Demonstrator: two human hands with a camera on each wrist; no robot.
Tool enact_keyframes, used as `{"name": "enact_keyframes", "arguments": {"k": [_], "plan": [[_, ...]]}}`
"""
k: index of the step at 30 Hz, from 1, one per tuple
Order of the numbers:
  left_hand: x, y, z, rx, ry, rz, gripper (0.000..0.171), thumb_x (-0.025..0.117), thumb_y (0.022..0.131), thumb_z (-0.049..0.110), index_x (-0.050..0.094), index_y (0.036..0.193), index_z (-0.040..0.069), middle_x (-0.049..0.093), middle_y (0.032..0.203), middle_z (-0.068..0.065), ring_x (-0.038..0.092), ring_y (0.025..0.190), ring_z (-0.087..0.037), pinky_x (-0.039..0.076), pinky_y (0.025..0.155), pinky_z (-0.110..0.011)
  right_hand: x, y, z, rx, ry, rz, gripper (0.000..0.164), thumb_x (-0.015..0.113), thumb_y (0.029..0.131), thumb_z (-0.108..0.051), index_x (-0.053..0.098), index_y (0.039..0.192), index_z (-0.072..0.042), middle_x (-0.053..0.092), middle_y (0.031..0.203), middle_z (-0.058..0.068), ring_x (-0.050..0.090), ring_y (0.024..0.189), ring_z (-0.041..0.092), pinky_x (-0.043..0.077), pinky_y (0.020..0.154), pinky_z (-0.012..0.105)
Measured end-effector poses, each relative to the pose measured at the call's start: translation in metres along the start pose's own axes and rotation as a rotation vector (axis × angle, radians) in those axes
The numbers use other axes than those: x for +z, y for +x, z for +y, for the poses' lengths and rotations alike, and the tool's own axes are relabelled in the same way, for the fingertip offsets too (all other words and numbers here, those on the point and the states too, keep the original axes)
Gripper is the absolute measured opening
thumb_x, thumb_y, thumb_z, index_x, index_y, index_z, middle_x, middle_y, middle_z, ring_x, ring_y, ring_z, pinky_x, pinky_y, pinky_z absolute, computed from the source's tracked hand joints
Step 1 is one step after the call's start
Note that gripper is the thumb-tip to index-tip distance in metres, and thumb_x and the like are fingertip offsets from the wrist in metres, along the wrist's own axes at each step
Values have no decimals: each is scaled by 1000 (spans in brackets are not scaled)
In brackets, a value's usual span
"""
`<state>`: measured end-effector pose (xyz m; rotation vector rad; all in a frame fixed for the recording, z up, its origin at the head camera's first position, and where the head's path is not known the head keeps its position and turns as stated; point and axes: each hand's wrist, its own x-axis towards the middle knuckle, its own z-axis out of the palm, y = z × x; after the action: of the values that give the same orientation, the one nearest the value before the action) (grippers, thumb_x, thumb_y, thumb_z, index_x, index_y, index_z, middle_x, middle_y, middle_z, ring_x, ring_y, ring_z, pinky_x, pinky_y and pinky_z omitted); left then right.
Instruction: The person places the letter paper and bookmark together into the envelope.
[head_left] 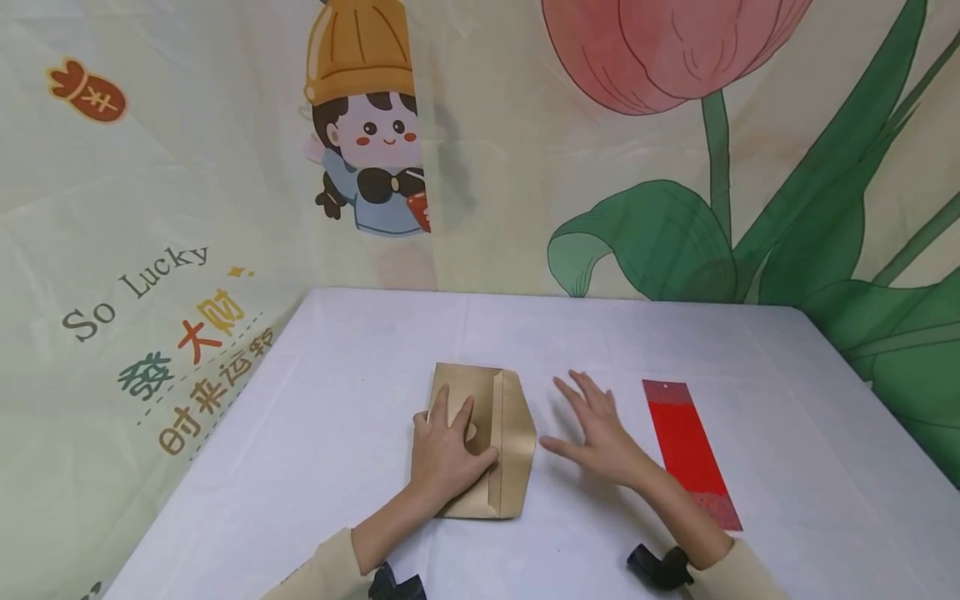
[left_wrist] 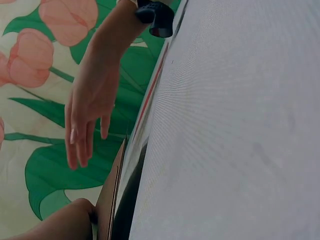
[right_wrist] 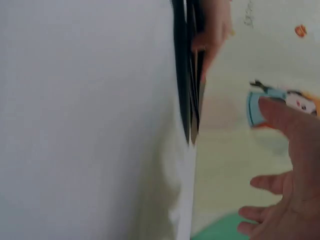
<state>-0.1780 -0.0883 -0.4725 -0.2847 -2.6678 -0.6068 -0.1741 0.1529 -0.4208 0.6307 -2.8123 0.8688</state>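
Observation:
A brown paper envelope (head_left: 480, 383) lies on the table with its pointed flap (head_left: 519, 450) folded out to the right. My left hand (head_left: 447, 454) rests on the envelope, fingers spread and the thumb near the flap's crease; a small round disc (head_left: 471, 432) shows between the fingers. Just right of the flap, my right hand (head_left: 600, 437) hovers with fingers apart and holds nothing. In the left wrist view the envelope (left_wrist: 109, 192) appears edge-on beside part of the left hand (left_wrist: 62, 222). The right hand (right_wrist: 295, 185) is also spread in the right wrist view.
A long red strip (head_left: 690, 442) with darker patterned ends and a small hole lies to the right, partly behind the right forearm. White cloth covers the table (head_left: 352, 375). Printed curtains (head_left: 495, 167) hang behind it. A black device (head_left: 660, 568) sits at the right wrist.

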Motion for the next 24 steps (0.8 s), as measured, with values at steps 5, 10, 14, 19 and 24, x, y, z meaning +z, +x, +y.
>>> {"name": "enact_keyframes", "arguments": {"k": [5, 10, 14, 19, 24], "plan": [[1, 0, 0, -6, -17, 6, 75, 61, 63, 44, 55, 130, 11, 28, 145, -21, 39, 91, -35, 33, 85, -47, -35, -28, 40, 217, -8, 100, 77, 69, 80, -31, 32, 140, -1, 24, 142, 25, 22, 127, 45, 26, 92, 66], [1, 0, 0, -6, -17, 2, 75, 61, 63, 45, 54, 130, 11, 27, 145, -21, 39, 92, -35, 32, 85, -47, -48, -61, 83, 343, -99, 190, 73, 67, 81, -27, 34, 137, 6, 30, 133, 34, 30, 116, 52, 36, 82, 66], [0, -1, 1, -9, -13, 5, 75, 62, 63, 45, 55, 130, 11, 28, 145, -20, 39, 91, -35, 34, 83, -46, -44, -78, 105, 367, -116, 257, 78, 67, 80, -30, 32, 137, 10, 33, 132, 37, 28, 119, 54, 13, 94, 70], [1, -1, 1, -11, -10, 4, 75, 63, 63, 45, 55, 130, 12, 28, 145, -20, 39, 90, -34, 35, 81, -44, -33, -82, 114, 363, -153, 301, 85, 67, 79, -39, 30, 140, 6, 36, 132, 36, 28, 123, 50, 2, 101, 64], [1, 0, 1, -10, -6, 5, 76, 63, 63, 47, 55, 130, 13, 28, 145, -19, 39, 89, -34, 37, 80, -43, -29, -80, 113, 346, -248, 276, 88, 68, 76, -46, 32, 140, 3, 35, 134, 34, 28, 125, 47, 2, 101, 63]]}}
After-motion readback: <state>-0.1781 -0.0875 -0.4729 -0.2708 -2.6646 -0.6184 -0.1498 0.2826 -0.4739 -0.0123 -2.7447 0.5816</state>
